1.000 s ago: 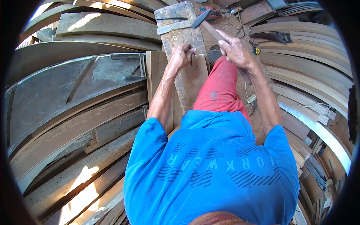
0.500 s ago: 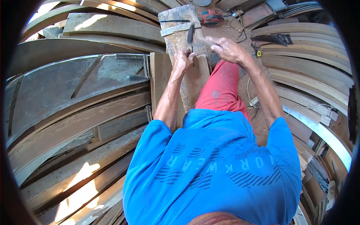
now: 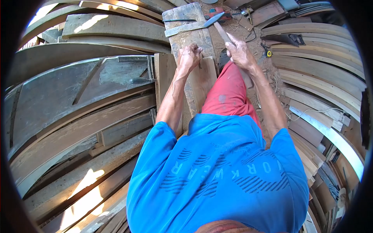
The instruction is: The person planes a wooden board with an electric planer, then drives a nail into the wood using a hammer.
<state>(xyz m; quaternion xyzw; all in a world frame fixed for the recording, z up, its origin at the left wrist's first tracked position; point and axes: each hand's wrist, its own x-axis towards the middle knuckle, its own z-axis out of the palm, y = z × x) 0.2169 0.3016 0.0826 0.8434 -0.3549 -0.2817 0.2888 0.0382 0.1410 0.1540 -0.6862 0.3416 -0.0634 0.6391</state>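
Note:
My right hand (image 3: 241,53) grips the wooden handle of a hammer (image 3: 222,32), whose dark head is raised over the upper end of a worn bench plank (image 3: 192,37). My left hand (image 3: 189,56) is closed round a thin dark upright tool, perhaps a chisel, mostly hidden by the fingers. Its lower end meets a light wooden board (image 3: 203,83) lying on the plank. A narrow wood strip (image 3: 182,29) crosses the plank beyond my left hand, and a thin dark rod (image 3: 179,20) lies past it.
A red power tool (image 3: 218,13) sits on the sawdust-covered floor beyond the plank. To the right are a handsaw (image 3: 285,39), a yellow tape measure (image 3: 268,53) and curved stacked boards (image 3: 318,64). Large planks (image 3: 112,29) and a dark panel (image 3: 46,97) fill the left.
The hammer came down near my left hand half a second ago and is now raised again, up and to the right. My left hand stays in nearly the same place.

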